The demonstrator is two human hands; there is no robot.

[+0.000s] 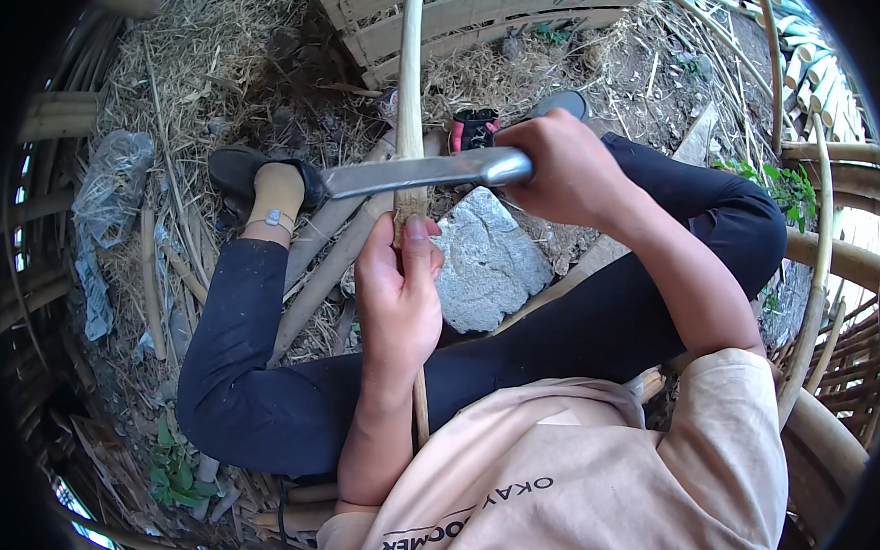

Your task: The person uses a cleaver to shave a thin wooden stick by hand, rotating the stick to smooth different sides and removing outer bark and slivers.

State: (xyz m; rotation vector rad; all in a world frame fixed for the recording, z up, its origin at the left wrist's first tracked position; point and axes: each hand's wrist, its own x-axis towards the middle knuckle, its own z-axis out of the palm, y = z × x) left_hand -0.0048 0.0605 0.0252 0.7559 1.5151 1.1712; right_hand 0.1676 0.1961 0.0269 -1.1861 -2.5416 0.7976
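A long pale wooden stick runs upright through the middle, its lower end passing beside my left forearm toward my lap. My left hand is closed around it, thumb on top, just below a rough darker patch. In my right hand is a large knife, gripped by its metal handle, which the fingers partly hide. Its broad blade lies across the stick a little above my left thumb, pointing left. Whether the edge bites into the wood I cannot tell.
Between my legs sits a grey stone, with bamboo poles beside it. A wooden crate stands ahead. Crumpled clear plastic lies left on straw. A black and red object rests near my right foot. Cut bamboo is stacked far right.
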